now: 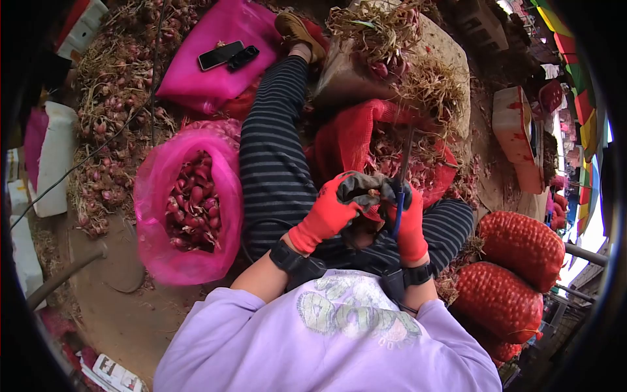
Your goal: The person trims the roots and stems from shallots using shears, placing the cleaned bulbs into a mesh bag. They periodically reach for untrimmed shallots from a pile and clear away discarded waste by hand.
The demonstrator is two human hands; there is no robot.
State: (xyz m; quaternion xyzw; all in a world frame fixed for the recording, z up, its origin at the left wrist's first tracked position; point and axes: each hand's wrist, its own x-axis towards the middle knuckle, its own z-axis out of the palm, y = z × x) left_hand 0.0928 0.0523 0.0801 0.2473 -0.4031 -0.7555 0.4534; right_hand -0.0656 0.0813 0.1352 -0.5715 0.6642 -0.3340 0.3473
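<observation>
Both my hands wear red gloves with dark palms and meet in front of my lap. My left hand [333,208] is closed, with a shallot [373,193] showing at its fingertips. My right hand [410,222] grips a blue-handled cutting tool [399,212], its long dark blade pointing away from me. Just beyond the hands, a red mesh bag [353,140] lies open with loose skins and shallots in it. Left of my striped leg stands an open pink plastic bag [149,219] holding peeled-looking red shallots [196,195].
Dry shallot stalks [437,95] lie over a large pale block [457,39] ahead. Unsorted shallots [111,117] cover the ground at left. A phone [220,55] rests on pink plastic [183,78]. Full red net sacks [499,300] and a white foam box [513,121] are at right.
</observation>
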